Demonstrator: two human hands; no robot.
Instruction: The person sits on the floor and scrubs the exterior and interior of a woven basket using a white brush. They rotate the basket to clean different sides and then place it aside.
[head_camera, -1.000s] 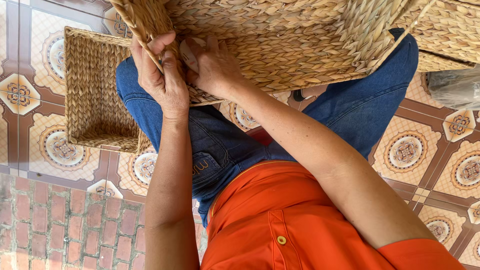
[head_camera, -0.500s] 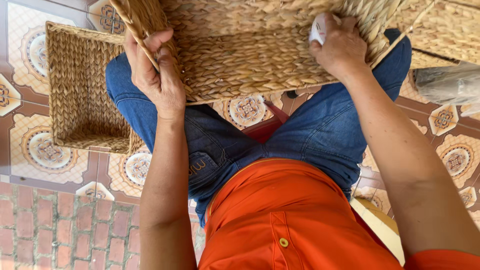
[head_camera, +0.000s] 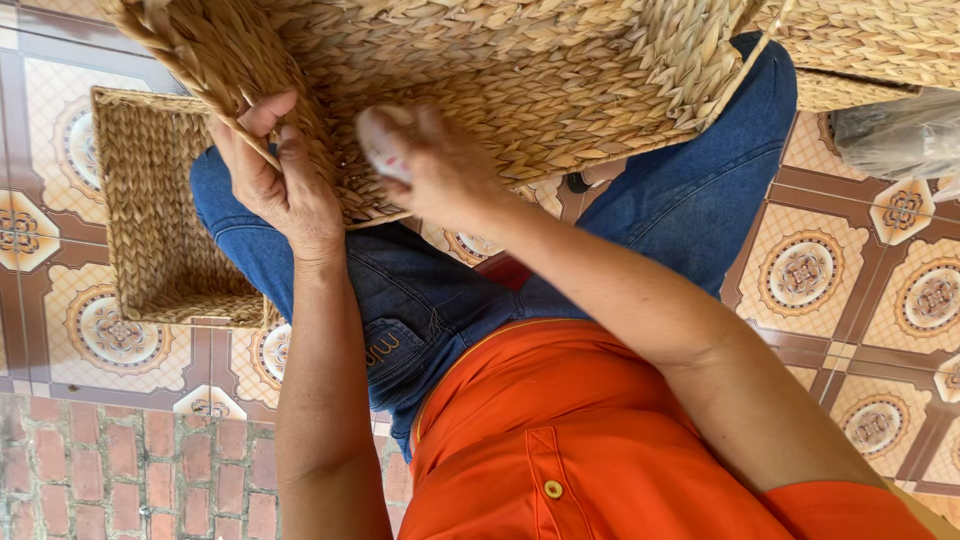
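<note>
A large woven straw basket (head_camera: 520, 70) rests across my lap on blue jeans. My left hand (head_camera: 275, 180) grips its braided corner edge, thumb and fingers wrapped around the weave. My right hand (head_camera: 440, 165) is closed on a small white object (head_camera: 378, 145), pressed against the basket's side close to the left hand. What the white object is cannot be made out; it is blurred.
A smaller woven basket (head_camera: 150, 230) stands on the patterned tile floor at the left, beside my knee. Another woven basket (head_camera: 870, 45) is at the top right, with a grey plastic bag (head_camera: 900, 135) below it. Red brick paving (head_camera: 90, 470) fills the bottom left.
My right hand, holding the white object, has swept from the basket's right end back left to beside my left hand. The left hand kept its grip on the corner.
</note>
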